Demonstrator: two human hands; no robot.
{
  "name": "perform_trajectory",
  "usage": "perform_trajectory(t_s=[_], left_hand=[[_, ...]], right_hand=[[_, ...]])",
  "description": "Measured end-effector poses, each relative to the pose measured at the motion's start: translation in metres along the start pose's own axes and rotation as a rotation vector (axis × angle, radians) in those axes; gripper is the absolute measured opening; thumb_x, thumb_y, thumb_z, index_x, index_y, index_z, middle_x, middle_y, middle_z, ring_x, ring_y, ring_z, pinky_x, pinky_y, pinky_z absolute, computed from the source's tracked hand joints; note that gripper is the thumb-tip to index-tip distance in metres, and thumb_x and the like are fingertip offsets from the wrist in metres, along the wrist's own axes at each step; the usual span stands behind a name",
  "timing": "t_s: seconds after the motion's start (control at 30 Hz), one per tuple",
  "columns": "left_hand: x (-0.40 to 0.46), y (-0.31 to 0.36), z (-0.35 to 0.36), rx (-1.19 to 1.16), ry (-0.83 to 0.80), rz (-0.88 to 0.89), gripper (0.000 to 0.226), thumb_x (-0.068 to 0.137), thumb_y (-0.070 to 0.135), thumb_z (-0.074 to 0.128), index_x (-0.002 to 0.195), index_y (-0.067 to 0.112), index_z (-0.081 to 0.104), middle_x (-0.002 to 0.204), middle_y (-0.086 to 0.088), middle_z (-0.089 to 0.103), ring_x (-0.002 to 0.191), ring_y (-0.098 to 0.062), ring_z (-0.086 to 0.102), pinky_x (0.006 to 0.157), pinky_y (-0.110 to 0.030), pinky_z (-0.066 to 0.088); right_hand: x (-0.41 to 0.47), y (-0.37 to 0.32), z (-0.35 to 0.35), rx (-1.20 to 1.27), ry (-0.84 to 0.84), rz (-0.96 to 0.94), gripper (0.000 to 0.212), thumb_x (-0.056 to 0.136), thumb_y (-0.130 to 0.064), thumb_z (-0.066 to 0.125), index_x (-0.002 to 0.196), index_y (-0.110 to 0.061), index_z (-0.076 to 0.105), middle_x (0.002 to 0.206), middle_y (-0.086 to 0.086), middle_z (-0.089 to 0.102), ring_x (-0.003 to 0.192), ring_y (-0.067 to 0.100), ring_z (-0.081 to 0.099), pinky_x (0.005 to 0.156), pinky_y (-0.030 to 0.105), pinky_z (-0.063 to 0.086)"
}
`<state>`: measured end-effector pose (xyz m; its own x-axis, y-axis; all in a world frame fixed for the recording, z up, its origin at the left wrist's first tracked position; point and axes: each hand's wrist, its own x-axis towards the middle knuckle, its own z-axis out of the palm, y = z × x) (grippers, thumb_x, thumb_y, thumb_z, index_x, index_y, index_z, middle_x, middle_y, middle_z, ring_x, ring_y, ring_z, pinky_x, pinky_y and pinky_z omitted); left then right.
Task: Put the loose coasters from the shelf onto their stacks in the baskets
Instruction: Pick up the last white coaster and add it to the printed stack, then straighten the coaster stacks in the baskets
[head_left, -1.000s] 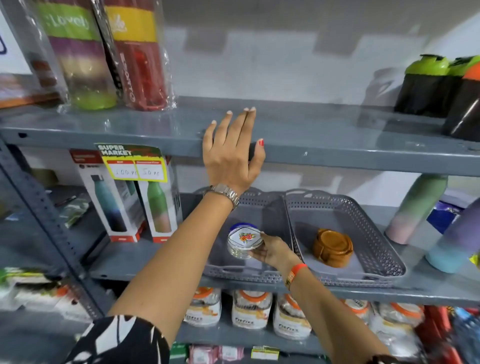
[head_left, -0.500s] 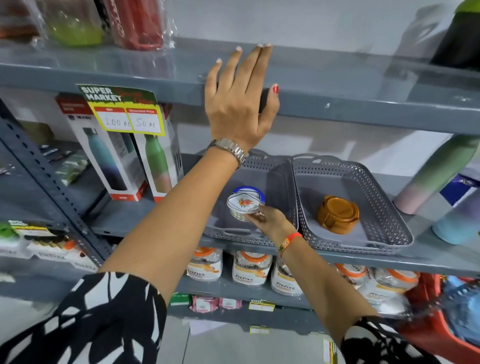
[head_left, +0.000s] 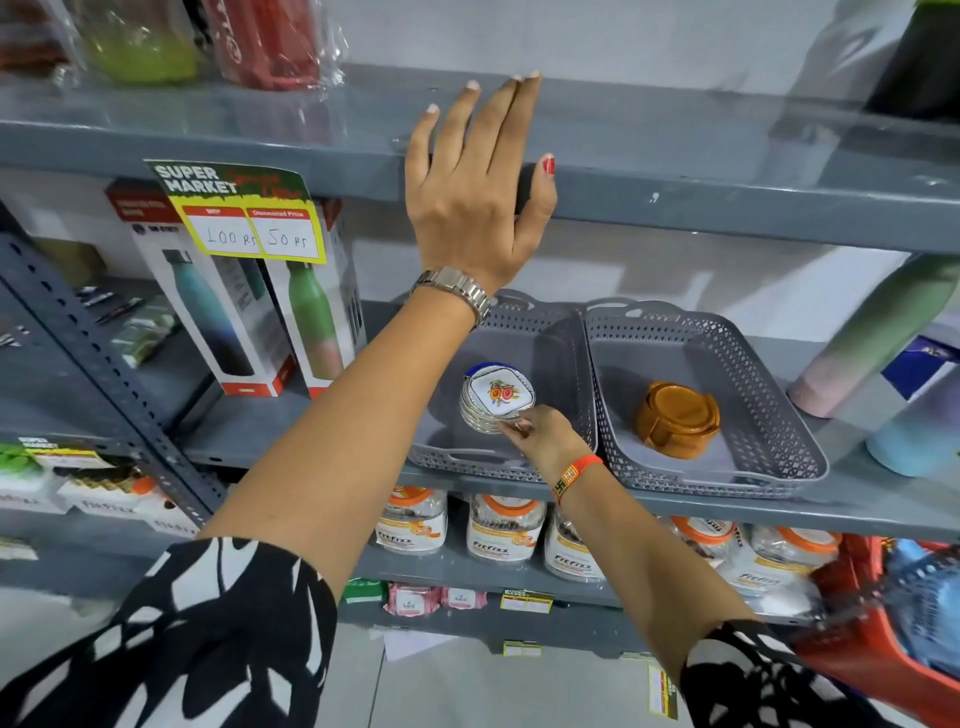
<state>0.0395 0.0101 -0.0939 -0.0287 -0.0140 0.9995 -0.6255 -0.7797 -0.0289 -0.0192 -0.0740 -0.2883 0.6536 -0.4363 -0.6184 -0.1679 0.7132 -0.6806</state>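
Note:
Two grey perforated baskets stand side by side on the middle shelf. In the left basket (head_left: 566, 364) is a stack of white coasters (head_left: 496, 400) with a floral print and blue rim. My right hand (head_left: 543, 434) pinches the near edge of the top white coaster, which rests on that stack. The right basket (head_left: 769, 415) holds a stack of brown coasters (head_left: 678, 418). My left hand (head_left: 475, 192) lies flat on the front edge of the upper shelf (head_left: 727, 171), fingers apart, holding nothing.
Boxed bottles (head_left: 260, 317) and a price tag (head_left: 239, 213) sit left of the baskets. Pastel bottles (head_left: 878, 332) stand to the right. Wrapped bottles (head_left: 270, 41) are on the upper shelf. Jars (head_left: 501, 527) fill the shelf below. A red basket (head_left: 883, 644) is at lower right.
The view tilted down and moved closer. My right hand has lowered the white coaster flat onto its stack in the left basket. My left hand stayed on the upper shelf edge.

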Motion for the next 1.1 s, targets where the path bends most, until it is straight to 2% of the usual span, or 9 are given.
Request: perform_trajectory(t_s=[0.17, 0.27, 0.37, 0.5, 0.6, 0.67, 0.8, 0.93, 1.1], left_hand=[[-0.001, -0.001, 0.001, -0.004, 0.010, 0.004, 0.047, 0.088, 0.036, 0.039, 0.119, 0.014, 0.066, 0.115, 0.003, 0.067, 0.108, -0.019, 0.061, 0.097, -0.037, 0.039], [-0.001, -0.001, 0.002, -0.011, 0.020, 0.007, 0.051, 0.092, 0.038, 0.029, 0.119, 0.014, 0.066, 0.115, 0.003, 0.067, 0.107, -0.019, 0.061, 0.096, -0.038, 0.039], [-0.001, -0.001, 0.003, -0.009, 0.038, 0.009, 0.054, 0.094, 0.039, 0.025, 0.118, 0.014, 0.067, 0.114, 0.003, 0.068, 0.106, -0.019, 0.062, 0.096, -0.037, 0.039], [-0.001, -0.002, 0.004, -0.003, 0.047, 0.009, 0.054, 0.094, 0.039, 0.025, 0.117, 0.014, 0.067, 0.113, 0.002, 0.068, 0.105, -0.019, 0.062, 0.096, -0.037, 0.039], [-0.001, -0.002, 0.004, -0.003, 0.044, 0.009, 0.055, 0.094, 0.039, 0.025, 0.117, 0.014, 0.067, 0.113, 0.002, 0.068, 0.105, -0.019, 0.062, 0.096, -0.037, 0.039], [-0.001, -0.002, 0.004, -0.001, 0.042, 0.011, 0.055, 0.094, 0.039, 0.025, 0.117, 0.014, 0.067, 0.113, 0.002, 0.068, 0.105, -0.020, 0.062, 0.096, -0.037, 0.038], [0.000, -0.002, 0.003, 0.003, 0.039, 0.015, 0.054, 0.093, 0.039, 0.026, 0.117, 0.014, 0.068, 0.113, 0.002, 0.068, 0.105, -0.020, 0.063, 0.095, -0.037, 0.039], [-0.001, -0.002, 0.003, 0.003, 0.028, 0.014, 0.053, 0.093, 0.039, 0.027, 0.117, 0.013, 0.068, 0.113, 0.002, 0.068, 0.105, -0.020, 0.063, 0.096, -0.037, 0.038], [0.000, -0.002, 0.003, -0.010, 0.015, 0.009, 0.053, 0.094, 0.039, 0.027, 0.117, 0.013, 0.068, 0.113, 0.002, 0.068, 0.104, -0.020, 0.063, 0.096, -0.037, 0.038]], right_hand=[[0.000, 0.000, 0.004, -0.003, 0.040, -0.020, 0.045, 0.091, 0.012, 0.046, 0.135, 0.010, 0.040, 0.138, 0.030, 0.047, 0.126, 0.040, 0.048, 0.091, 0.034, 0.053], [-0.003, 0.004, 0.008, -0.060, 0.017, -0.030, 0.048, 0.086, 0.011, 0.054, 0.133, 0.008, 0.044, 0.118, 0.029, 0.060, 0.096, 0.035, 0.063, 0.069, 0.027, 0.056], [0.001, 0.001, 0.008, -0.131, 0.005, 0.015, 0.050, 0.084, 0.011, 0.055, 0.133, 0.004, 0.045, 0.094, 0.022, 0.063, 0.068, 0.026, 0.061, 0.074, 0.035, 0.053], [0.001, 0.000, 0.008, -0.151, 0.011, 0.042, 0.043, 0.086, 0.013, 0.051, 0.129, 0.009, 0.049, 0.083, 0.023, 0.060, 0.076, 0.030, 0.062, 0.076, 0.038, 0.054], [-0.002, -0.002, 0.008, -0.167, 0.028, 0.037, 0.044, 0.086, 0.014, 0.049, 0.129, 0.008, 0.049, 0.109, 0.029, 0.063, 0.097, 0.037, 0.062, 0.078, 0.040, 0.055], [-0.002, -0.003, 0.009, -0.177, 0.025, 0.026, 0.044, 0.086, 0.014, 0.047, 0.130, 0.007, 0.047, 0.117, 0.031, 0.059, 0.086, 0.035, 0.061, 0.074, 0.041, 0.053], [0.001, -0.003, 0.012, -0.176, 0.065, 0.034, 0.043, 0.088, 0.012, 0.045, 0.130, 0.004, 0.045, 0.101, 0.026, 0.058, 0.088, 0.035, 0.061, 0.068, 0.045, 0.053], [-0.006, -0.007, 0.013, -0.176, 0.033, 0.047, 0.024, 0.090, 0.013, 0.040, 0.110, 0.003, 0.050, 0.084, 0.023, 0.054, 0.102, 0.038, 0.056, 0.084, 0.050, 0.052], [-0.006, -0.006, 0.015, -0.099, 0.005, 0.069, 0.022, 0.095, 0.011, 0.036, 0.111, 0.005, 0.050, 0.126, 0.029, 0.056, 0.125, 0.039, 0.051, 0.099, 0.051, 0.044]])
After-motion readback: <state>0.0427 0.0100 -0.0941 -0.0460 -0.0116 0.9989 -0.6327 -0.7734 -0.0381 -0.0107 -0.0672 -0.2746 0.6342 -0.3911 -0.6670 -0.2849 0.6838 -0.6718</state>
